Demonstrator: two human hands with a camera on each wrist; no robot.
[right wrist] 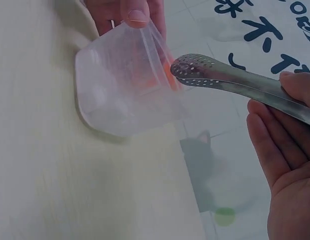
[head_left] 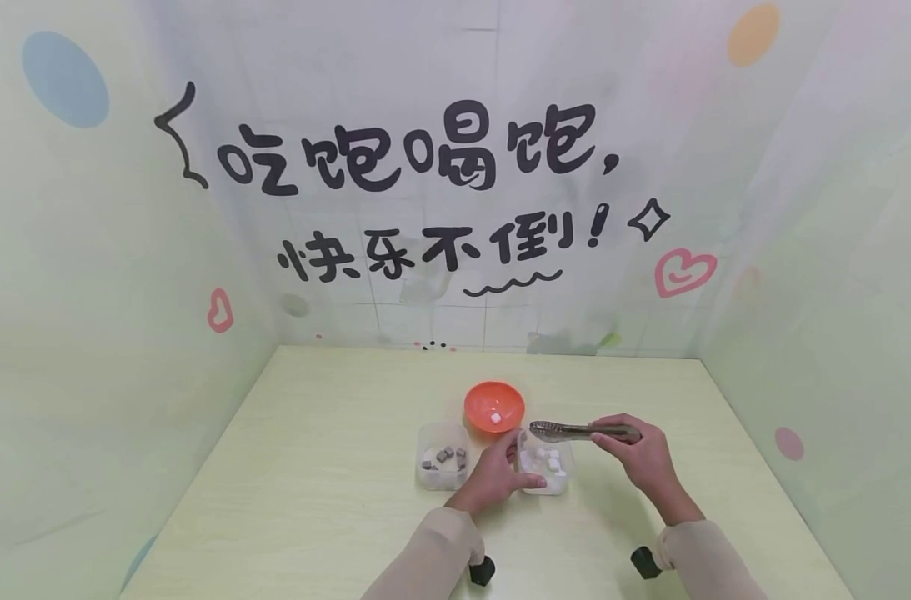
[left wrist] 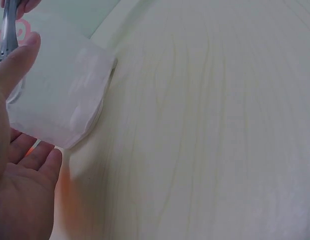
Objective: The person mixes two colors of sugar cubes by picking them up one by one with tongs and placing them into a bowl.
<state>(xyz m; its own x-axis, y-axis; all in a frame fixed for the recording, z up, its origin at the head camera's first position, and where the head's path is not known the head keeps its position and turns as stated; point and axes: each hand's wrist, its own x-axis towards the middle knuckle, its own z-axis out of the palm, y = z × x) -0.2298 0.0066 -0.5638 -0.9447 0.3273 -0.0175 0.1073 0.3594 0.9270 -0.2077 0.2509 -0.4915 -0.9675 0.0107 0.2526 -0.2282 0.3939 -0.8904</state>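
My right hand [head_left: 645, 458] holds metal tongs [head_left: 575, 432] by the handle end, the perforated tips pointing left. In the right wrist view the tongs' two arms lie close together near the rim of a translucent plastic container [right wrist: 107, 85], with nothing visible between the tips. Several white cubes [head_left: 551, 460] lie inside this container. My left hand [head_left: 494, 473] grips the container from its left side, thumb at the near side and fingers at the far side. Just behind it stands an orange bowl [head_left: 479, 408] with one white cube [head_left: 496, 417] in it.
To the left of my left hand is a second translucent container [head_left: 430, 480] with several grey-brown cubes [head_left: 445, 454]. Everything stands on a pale wood-grain table [head_left: 312, 500]. Printed walls [head_left: 440, 50] enclose it at the back and both sides.
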